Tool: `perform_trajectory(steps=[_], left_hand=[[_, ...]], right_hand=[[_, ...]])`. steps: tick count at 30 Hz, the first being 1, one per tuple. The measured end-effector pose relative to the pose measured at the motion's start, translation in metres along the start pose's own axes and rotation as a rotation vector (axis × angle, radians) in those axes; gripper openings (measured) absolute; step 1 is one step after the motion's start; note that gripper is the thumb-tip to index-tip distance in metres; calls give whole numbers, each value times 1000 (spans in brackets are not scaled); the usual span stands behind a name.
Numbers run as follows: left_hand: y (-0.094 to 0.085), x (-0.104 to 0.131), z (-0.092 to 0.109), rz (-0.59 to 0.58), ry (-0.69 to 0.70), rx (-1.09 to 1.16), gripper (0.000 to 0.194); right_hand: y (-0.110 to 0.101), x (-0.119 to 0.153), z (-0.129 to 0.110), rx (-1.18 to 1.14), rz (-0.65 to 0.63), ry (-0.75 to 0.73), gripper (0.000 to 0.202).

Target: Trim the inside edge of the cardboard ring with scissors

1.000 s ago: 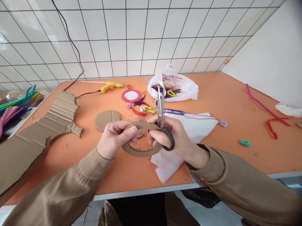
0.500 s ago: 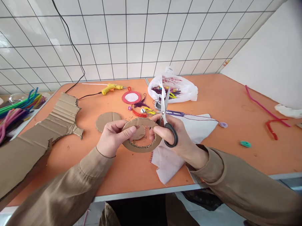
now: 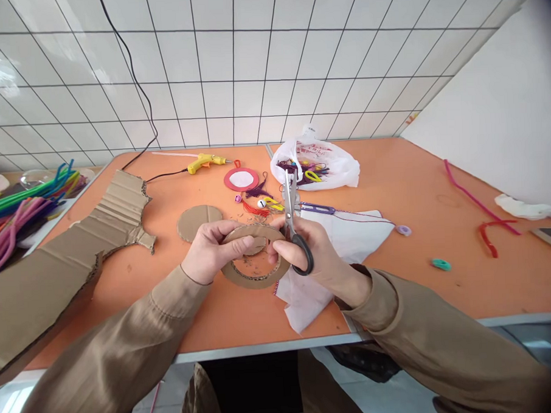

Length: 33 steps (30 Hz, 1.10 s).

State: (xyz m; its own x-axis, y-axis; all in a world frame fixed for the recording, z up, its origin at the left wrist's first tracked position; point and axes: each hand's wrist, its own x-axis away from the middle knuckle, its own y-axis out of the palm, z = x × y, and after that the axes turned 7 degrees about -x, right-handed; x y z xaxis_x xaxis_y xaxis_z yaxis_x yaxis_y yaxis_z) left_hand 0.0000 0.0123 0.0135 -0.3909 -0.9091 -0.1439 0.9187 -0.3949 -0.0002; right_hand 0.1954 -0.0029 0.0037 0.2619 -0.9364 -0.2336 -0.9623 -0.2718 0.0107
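A cardboard ring (image 3: 257,281) is held above the orange table, its cut inner edge rough. My left hand (image 3: 212,252) pinches the ring's left side, thumb on top. My right hand (image 3: 314,247) has the black-handled scissors (image 3: 289,213) hung on it, blades pointing up and slightly parted, while its thumb and fingers touch the ring's right side. Through the ring's hole a smaller cardboard piece (image 3: 255,246) and brown scraps show on the table. Left of the ring lies a cardboard disc (image 3: 198,222). Under my right hand spreads a white cloth (image 3: 307,302).
A large cut cardboard sheet (image 3: 54,271) lies at left, near coloured pipe cleaners (image 3: 24,211). Further back are a yellow glue gun (image 3: 205,162), a red-rimmed round piece (image 3: 241,179), small bells and tassels (image 3: 257,210), and a white plastic bag (image 3: 338,167). Red pipe cleaners (image 3: 487,237) lie at right.
The ring has tilted to face me more, and its near edge sits lower. My right hand and the scissors have shifted slightly left. Both hands keep their hold.
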Motion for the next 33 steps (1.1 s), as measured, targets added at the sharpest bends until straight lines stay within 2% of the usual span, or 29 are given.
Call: perform_trajectory(steps=[3,6,8,11,13,14,16,17,19,22,26,29,33], left_hand=[[-3,-2,-2,21,-46,-25,32],[-6,-5,-6,74,-39,-55,35],[-7,-5,-8,222,14,-99,45],[-7,1,-12,553,167,-240,43],[-5,8,-11,637,288,-338,37],[-3,11,-10,577,333,-384,35],[2,18,-7,296,322,-376,32],[5,20,-5,159,238,-318,32],[11,20,-2,27,34,-161,39],[17,16,1,66,-131,75,46],[18,13,4,84,-203,332,41],[20,14,4,81,-250,427,41],[23,15,3,169,-292,457,38]], right_hand=[[1,-1,3,-29,54,7,8],[1,-3,6,-78,190,-8,14],[1,-4,8,-104,263,-22,16],[1,-4,11,-41,312,-75,14],[0,-3,14,86,345,-164,13],[0,-2,15,170,364,-229,13],[-1,1,17,342,395,-374,12],[0,2,17,414,396,-444,10],[0,5,15,509,371,-552,7],[3,9,10,571,298,-587,6],[7,10,6,527,155,-544,6],[9,11,7,412,82,-523,6],[11,11,9,343,-13,-416,11]])
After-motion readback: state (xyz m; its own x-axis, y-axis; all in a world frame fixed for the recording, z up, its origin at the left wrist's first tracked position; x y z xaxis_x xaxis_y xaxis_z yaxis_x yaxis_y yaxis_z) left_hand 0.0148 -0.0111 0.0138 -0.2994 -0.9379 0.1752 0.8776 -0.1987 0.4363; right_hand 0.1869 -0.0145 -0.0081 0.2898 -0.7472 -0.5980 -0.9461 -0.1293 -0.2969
